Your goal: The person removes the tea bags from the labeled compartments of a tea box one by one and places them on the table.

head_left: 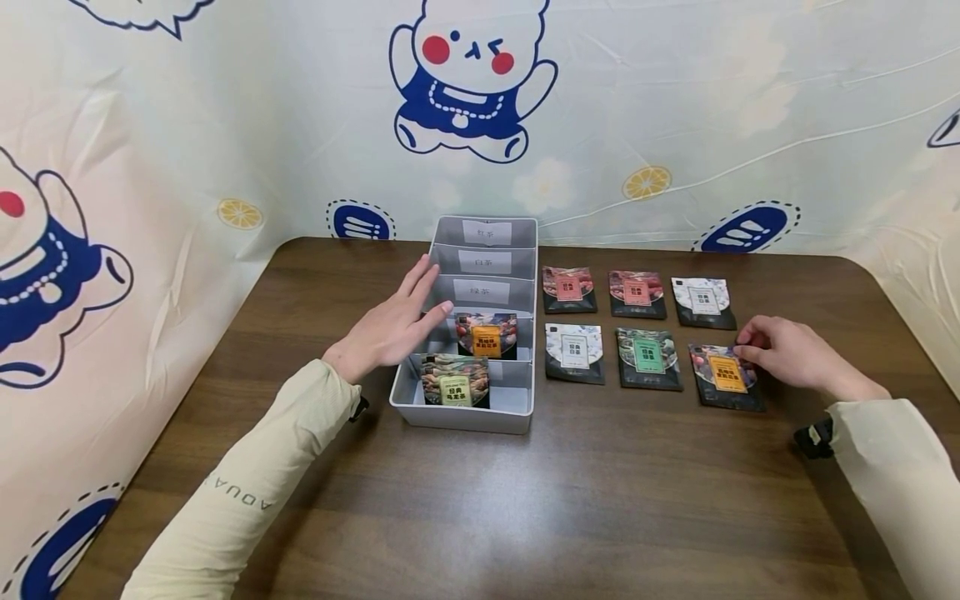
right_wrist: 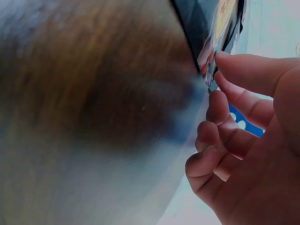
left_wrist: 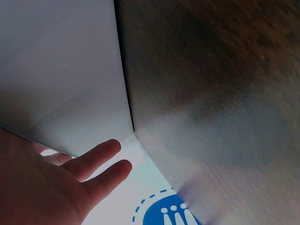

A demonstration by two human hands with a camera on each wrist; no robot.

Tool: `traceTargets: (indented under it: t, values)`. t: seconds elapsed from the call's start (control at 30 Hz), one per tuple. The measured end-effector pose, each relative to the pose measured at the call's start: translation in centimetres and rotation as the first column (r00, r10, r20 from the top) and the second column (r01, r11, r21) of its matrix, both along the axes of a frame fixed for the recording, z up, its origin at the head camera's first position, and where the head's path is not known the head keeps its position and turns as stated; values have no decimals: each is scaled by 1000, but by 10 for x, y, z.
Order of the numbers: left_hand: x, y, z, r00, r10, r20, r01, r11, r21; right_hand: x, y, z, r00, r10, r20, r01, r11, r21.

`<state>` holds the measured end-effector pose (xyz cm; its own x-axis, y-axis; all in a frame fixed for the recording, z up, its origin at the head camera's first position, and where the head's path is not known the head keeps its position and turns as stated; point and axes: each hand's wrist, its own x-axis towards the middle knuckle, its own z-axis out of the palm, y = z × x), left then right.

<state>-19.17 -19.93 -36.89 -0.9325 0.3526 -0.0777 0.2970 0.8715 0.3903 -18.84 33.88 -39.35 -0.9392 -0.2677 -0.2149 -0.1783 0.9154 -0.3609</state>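
Brown wood-grain table (head_left: 480, 508); pale cartoon-printed cloth (head_left: 300, 108) behind.

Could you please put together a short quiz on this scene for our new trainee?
1. Multiple choice: what colour is the label on the packet pinched by the right hand?
A) green
B) orange
C) red
2. True or false: the left hand is holding a packet.
3. Count: how many packets are in the gray box?

Key:
1. B; it pinches the orange-labelled packet by its edge.
2. False; it is at the left side of the gray box, with no packet in it.
3. Two: the pale-green-labelled packet in front and another orange-labelled one behind it.
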Motion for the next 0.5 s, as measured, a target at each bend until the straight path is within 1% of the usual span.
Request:
traceTargets:
  t: [0.37, 0.5]
  values:
    - [0, 0, 0, 1000, 1, -12, -1, 1000, -7, 0, -3, 3, 1000, 2, -25, -3, 1000, -10]
    - [-1, 1, -1, 1000, 0, -18, 0, 1000, -10, 1, -6, 5, 998, 11, -63, -12, 1000, -20]
